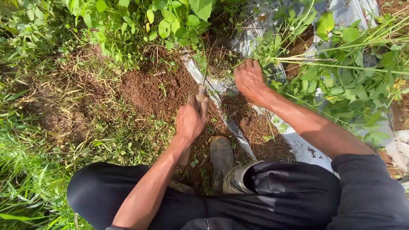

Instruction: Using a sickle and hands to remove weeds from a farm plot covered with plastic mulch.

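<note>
Left hand [191, 119] closing around a wooden tool handle [200, 94] over bare soil [147, 89], right hand [249, 79] gripping weed stems [272, 59] at the grey plastic mulch sheet [306, 149] edge (boot [221, 155] crowding below), weeds hemming both sides.

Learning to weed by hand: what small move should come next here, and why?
Probably draw the sickle toward the body: the left hand grips its handle, its curved blade lies in the soil, and the right hand holds the weed stems aside.
</note>
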